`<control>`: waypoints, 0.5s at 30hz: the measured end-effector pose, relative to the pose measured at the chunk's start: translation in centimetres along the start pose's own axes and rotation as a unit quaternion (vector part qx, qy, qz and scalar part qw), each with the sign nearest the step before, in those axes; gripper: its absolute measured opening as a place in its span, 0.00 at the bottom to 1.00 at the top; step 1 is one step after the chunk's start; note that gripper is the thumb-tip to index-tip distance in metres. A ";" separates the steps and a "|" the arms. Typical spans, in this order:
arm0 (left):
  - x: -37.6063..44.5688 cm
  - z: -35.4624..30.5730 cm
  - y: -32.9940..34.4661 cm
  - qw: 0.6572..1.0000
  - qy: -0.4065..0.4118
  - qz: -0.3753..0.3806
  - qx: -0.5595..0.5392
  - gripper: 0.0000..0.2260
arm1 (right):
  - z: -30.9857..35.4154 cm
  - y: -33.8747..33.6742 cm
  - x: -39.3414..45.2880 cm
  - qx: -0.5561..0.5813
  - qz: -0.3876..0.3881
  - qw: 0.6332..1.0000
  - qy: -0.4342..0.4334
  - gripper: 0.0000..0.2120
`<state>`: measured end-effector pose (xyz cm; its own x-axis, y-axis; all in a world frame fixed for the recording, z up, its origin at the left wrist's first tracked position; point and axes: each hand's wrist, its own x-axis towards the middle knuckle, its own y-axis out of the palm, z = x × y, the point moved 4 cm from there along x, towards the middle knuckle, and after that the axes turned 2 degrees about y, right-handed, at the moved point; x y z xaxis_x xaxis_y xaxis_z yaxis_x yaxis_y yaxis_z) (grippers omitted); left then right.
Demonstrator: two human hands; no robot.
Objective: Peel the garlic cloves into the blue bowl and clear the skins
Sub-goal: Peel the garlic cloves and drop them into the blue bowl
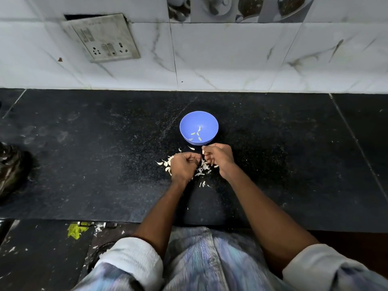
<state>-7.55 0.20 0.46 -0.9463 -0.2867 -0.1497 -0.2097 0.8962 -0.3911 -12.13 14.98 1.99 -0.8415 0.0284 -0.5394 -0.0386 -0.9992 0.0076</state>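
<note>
I see a black speckled stone worktop (84,143) filling the middle band of the frame, with a white marbled tile wall (231,59) across the top. On that wall, in the upper left of the frame, a grey metal switch and socket plate (102,38) hangs askew. At the left edge of the frame a dark crumpled plastic bag (11,166) sits on the worktop.

Just above the centre of the frame stands a round blue plastic bowl (199,122), upright, with a few pale peeled garlic cloves (197,135) lying in its bottom. Right below the bowl, the two hands meet over a scatter of white papery garlic skins (202,168) and unpeeled cloves (165,163) spread on the worktop.

My left hand (183,164) is curled, fingers folded in toward the thumb; I cannot tell what, if anything, it pinches. My right hand (218,157) is curled too, its fingertips pinching a small pale garlic piece (203,151) just beside the bowl's near rim. The two hands sit close, almost touching.
</note>
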 end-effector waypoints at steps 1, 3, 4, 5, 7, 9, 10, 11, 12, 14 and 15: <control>0.0 -0.2 -0.1 1.000 0.015 -0.002 0.004 0.10 | 0.1 0.1 -0.1 0.002 0.003 1.000 0.002 0.04; 0.1 -0.7 -0.3 0.999 0.032 0.008 -0.031 0.09 | 0.1 0.3 -0.2 0.017 0.012 1.000 0.016 0.01; 0.0 -1.0 -0.3 0.998 0.037 0.019 -0.057 0.07 | 0.1 0.4 -0.2 0.026 0.016 0.999 0.027 0.01; -0.1 -1.2 -0.4 0.995 0.042 0.026 -0.084 0.06 | 0.1 0.5 -0.3 0.036 0.020 0.998 0.042 0.02; -0.2 -1.6 -0.6 0.991 0.051 0.031 -0.117 0.05 | 0.0 0.7 -0.2 0.067 0.028 0.995 0.070 0.02; -0.4 -1.8 -0.7 0.989 0.058 0.040 -0.134 0.07 | 0.0 0.7 -0.2 0.093 0.036 0.991 0.089 0.01; -0.5 -1.9 -0.7 0.988 0.062 0.039 -0.133 0.07 | 0.0 0.7 -0.2 0.097 0.039 0.990 0.095 0.02; -0.5 -1.9 -0.8 0.989 0.068 0.029 -0.129 0.06 | 0.0 0.7 -0.2 0.095 0.046 0.990 0.099 0.02; -0.5 -1.8 -0.9 0.990 0.073 0.009 -0.119 0.05 | 0.0 0.7 -0.3 0.089 0.056 0.989 0.101 0.04; -0.3 -1.2 -1.1 0.991 0.067 -0.035 -0.109 0.03 | -0.1 0.9 -0.5 0.072 0.078 0.989 0.104 0.05; -0.1 -0.8 -1.1 0.991 0.058 -0.047 -0.113 0.03 | -0.2 1.0 -0.5 0.061 0.086 0.989 0.103 0.05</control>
<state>-7.37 -0.50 1.69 -0.9392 -0.3432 -0.0123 -0.3353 0.9241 -0.1836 -11.63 13.97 2.14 -0.7148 -0.1600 -0.6807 0.0201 -0.9778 0.2088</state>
